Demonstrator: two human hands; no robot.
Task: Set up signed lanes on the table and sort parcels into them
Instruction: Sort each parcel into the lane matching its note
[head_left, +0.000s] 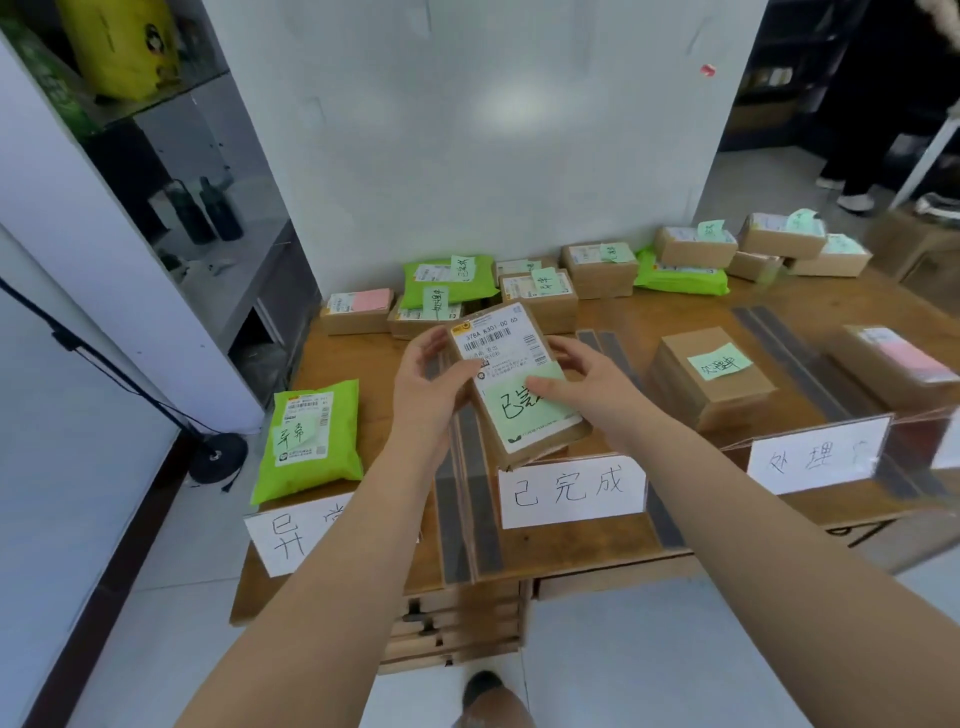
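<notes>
Hands meet over the middle lane: the left hand grips the left edge of a brown cardboard parcel, fingers curled round it, while the right hand holds the right side, thumb pressing on the pale green sticky note on its face. The parcel sits tilted, above the table, just beyond the white sign at the near edge.

Room to move is tight here. Dark strips run near to far on either side, walling the lane. To the left, a glossy green poly mailer lies flat behind another white sign, close to the table's left edge. To the right, a squat cardboard stack with a green note sits behind a third sign in a clear holder.

Along the far edge, against the white wall, boxes and green mailers crowd together, matte card beside shiny plastic. The wooden table shows bare grain between that far row and the lanes.
</notes>
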